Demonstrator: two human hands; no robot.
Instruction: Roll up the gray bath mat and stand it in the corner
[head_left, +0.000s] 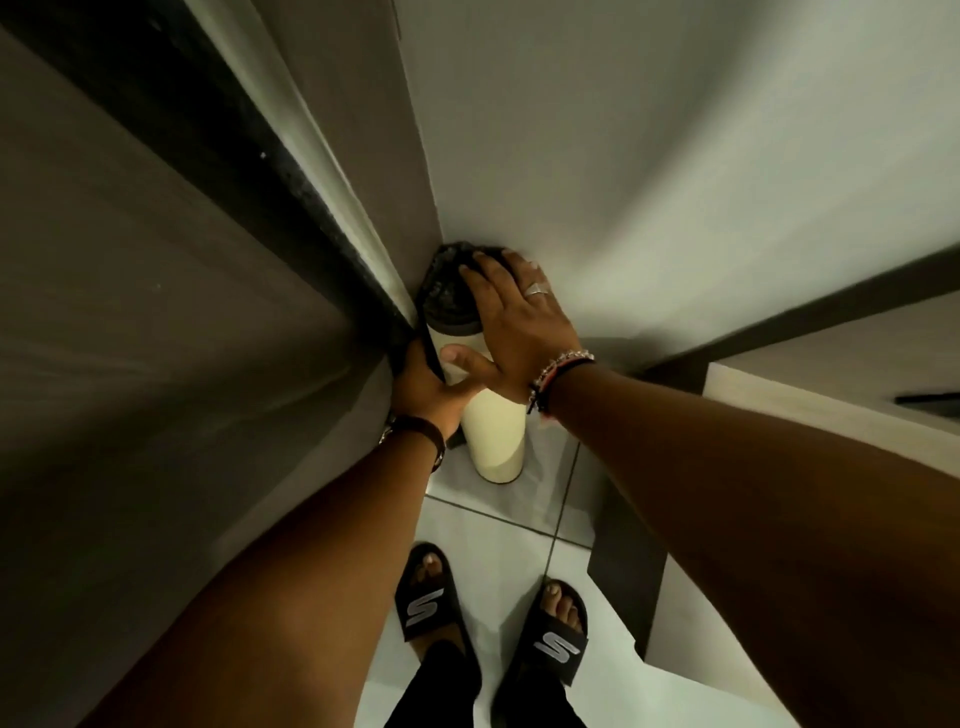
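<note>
The rolled bath mat (493, 431) stands upright on the floor in the corner, its cream underside outward and its dark gray pile showing at the top end (447, 296). My left hand (426, 389) wraps around the roll's left side, between it and the door frame. My right hand (514, 322) lies spread over the top and right side of the roll, fingers reaching the wall, thumb across the cream face. The back of the roll is hidden.
A white wall (649, 156) is on the right and a dark door frame (291, 208) on the left, meeting at the corner. The floor is white tile (493, 545). My feet in black slides (426, 597) stand just behind. A dark ledge (810, 306) juts out at right.
</note>
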